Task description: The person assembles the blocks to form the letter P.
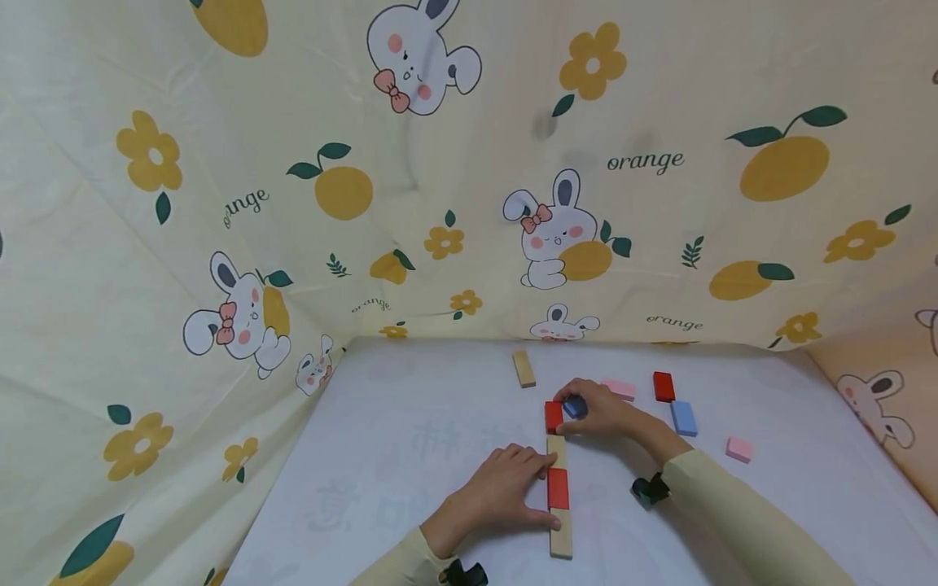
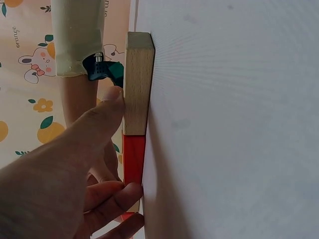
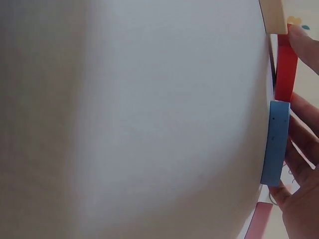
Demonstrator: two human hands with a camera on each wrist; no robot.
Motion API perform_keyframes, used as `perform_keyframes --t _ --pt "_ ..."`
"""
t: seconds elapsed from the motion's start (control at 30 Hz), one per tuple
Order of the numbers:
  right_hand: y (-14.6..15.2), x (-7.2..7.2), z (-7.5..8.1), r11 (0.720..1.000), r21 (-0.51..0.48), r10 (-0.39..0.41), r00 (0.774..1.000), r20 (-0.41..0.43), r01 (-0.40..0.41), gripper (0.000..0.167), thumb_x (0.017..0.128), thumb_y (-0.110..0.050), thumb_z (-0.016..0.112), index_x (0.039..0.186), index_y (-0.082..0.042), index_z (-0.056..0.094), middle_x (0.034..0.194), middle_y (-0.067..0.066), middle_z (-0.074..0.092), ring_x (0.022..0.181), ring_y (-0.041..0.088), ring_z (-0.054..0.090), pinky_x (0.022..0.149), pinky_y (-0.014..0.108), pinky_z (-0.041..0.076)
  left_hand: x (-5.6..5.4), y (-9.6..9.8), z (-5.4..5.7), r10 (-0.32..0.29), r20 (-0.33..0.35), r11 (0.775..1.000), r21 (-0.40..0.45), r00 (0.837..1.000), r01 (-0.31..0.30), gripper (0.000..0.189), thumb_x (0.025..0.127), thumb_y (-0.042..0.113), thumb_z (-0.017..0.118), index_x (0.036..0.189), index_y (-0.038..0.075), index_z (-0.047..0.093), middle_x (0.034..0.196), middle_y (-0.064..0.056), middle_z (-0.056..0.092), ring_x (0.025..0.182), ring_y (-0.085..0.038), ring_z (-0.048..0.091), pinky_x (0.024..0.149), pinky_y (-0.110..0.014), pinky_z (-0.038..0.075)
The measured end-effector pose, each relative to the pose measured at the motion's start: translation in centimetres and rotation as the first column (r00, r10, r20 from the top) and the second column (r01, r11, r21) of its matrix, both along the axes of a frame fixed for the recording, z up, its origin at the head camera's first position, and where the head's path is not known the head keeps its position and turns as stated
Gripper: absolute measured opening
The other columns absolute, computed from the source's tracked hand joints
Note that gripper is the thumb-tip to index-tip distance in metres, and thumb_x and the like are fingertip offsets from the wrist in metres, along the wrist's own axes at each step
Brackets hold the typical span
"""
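A straight row of flat blocks runs away from me on the white table. From near to far it holds a wooden block (image 1: 561, 537), a red block (image 1: 558, 490), a second wooden block (image 1: 556, 450) and a far red block (image 1: 554, 417). My right hand (image 1: 604, 411) pinches the far red block by its ends, thumb at the near end. Beneath that palm lies a blue block (image 3: 275, 144), partly covered in the head view. My left hand (image 1: 501, 488) rests along the row's left side, thumb against the nearest wooden block, fingertips around the second wooden block.
Beyond the row lies a loose wooden block (image 1: 523, 369). To the right are a pink block (image 1: 619, 389), partly hidden by my right hand, another red block (image 1: 664, 387), a light blue block (image 1: 684, 418) and a small pink block (image 1: 739, 449). A patterned curtain (image 1: 469, 163) hangs behind the table.
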State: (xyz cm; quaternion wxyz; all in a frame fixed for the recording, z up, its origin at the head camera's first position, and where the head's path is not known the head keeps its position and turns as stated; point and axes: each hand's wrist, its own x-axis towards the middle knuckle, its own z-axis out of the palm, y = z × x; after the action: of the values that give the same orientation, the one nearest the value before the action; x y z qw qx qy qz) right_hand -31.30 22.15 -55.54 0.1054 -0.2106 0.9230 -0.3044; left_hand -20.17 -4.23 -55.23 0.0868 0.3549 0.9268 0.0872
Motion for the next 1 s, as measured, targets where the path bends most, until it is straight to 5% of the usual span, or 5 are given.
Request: perform_keyframes --t 0.73,1.0 --pt "-0.02 0.33 -0.46 0.999 0.023 0.028 0.999 -0.044 -0.027 0.056 0.083 -0.049 0.091 0.126 -0.022 0.068 0.132 0.002 0.063 0.123 0.026 0.055 0.107 0.059 0.048 -0.01 -0.03 -0.18 0.018 0.042 1.000 0.017 0.999 -0.019 0.098 0.083 0.083 0.071 0.164 0.033 0.046 0.148 0.012 0.058 0.135 -0.011 0.050 0.118 -0.043 0.042" --pt "0.11 0.17 -0.60 1.000 -0.011 0.026 0.998 -0.049 -0.027 0.041 0.092 -0.042 0.085 0.123 -0.021 0.068 0.132 0.004 0.063 0.121 0.028 0.056 0.103 0.055 0.053 -0.37 0.01 -0.31 0.021 0.041 0.998 0.058 0.999 -0.023 0.087 0.087 0.079 0.071 0.159 0.033 0.052 0.133 0.017 0.062 0.125 -0.006 0.053 0.112 -0.037 0.046"
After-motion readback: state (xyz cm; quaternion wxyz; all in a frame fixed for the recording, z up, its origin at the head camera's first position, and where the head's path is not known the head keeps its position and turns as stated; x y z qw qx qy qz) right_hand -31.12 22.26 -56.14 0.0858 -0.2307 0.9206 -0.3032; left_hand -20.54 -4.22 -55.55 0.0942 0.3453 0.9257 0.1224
